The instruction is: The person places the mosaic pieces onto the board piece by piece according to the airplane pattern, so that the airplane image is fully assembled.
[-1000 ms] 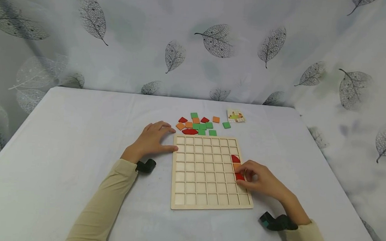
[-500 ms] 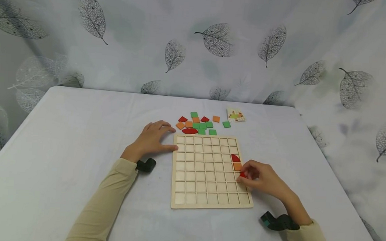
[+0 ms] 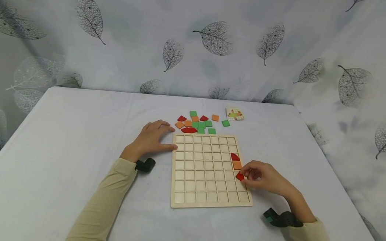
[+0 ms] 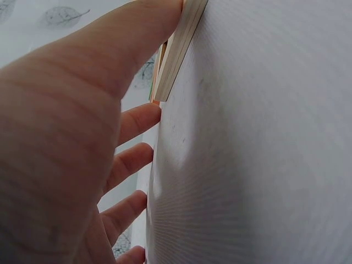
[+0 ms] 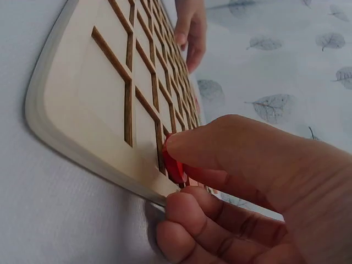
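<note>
A wooden grid board (image 3: 211,205) lies on the white tabletop. At its right edge my right hand (image 3: 264,178) pinches a red tile (image 3: 239,176) between thumb and fingers; the tile sits tilted over a right-column cell, partly hidden by the fingers. In the right wrist view the red tile (image 5: 174,162) touches the grid beneath the thumb. Just above it, an orange square tile (image 3: 237,165) and a red rounded tile (image 3: 235,157) lie in cells of that column. My left hand (image 3: 152,138) has its thumb against the board's left edge, fingers spread on the cloth.
Beyond the board's far edge lie several loose tiles: green squares (image 3: 212,131), orange squares (image 3: 215,118) and red pieces (image 3: 189,130). A small printed pattern card (image 3: 234,114) lies behind them to the right. A leaf-printed backdrop (image 3: 214,37) rises behind the table.
The red tile, lying in a right-column cell a second ago, has been lifted and turned by my right hand, and now sits tilted there. My left hand stays put.
</note>
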`<state>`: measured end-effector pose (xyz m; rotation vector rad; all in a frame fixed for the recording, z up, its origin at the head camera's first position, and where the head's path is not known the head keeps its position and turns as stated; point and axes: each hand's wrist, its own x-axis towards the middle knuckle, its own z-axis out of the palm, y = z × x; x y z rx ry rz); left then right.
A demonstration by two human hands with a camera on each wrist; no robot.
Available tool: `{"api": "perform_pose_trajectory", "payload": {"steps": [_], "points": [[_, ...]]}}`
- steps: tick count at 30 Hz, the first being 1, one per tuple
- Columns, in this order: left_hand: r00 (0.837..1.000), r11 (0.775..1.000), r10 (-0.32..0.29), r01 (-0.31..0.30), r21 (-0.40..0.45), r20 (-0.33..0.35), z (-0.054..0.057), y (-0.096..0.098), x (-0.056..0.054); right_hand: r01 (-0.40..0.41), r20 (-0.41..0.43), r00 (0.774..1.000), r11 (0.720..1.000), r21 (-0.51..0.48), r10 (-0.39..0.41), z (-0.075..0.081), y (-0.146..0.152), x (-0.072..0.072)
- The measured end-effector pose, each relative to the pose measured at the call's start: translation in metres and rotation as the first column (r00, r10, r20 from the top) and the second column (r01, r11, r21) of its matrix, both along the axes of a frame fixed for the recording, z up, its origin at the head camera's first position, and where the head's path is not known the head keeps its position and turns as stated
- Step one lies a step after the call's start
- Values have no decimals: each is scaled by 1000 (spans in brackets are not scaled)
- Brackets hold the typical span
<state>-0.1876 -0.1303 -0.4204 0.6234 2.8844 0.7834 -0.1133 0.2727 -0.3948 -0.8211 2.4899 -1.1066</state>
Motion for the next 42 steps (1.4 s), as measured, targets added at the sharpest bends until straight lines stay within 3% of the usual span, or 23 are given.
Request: {"api": "perform_pose_trajectory", "payload": {"steps": [8, 14, 22, 30, 42], "points": [[1000, 1000, 4, -4, -2, 11, 0, 0, 0, -54, -77, 996, 999, -7, 53, -5, 1, -1], [1000, 1000, 4, -4, -3, 8, 0, 0, -1, -21, -126, 992, 1000, 0, 21, -8, -2, -1], [1000, 1000, 4, -4, -3, 4, 1, 1, 0, 25, -70, 997, 999, 20, -23, -8, -6, -1], [1000, 1000, 3, -3, -7, -2, 2, 1, -1, 54, -121, 991, 999, 6, -53, -12, -8, -1], [1000, 1000, 4, -4, -8, 6, 1, 1, -1, 50, -104, 993, 998, -32, -53, -14, -13, 0]]}}
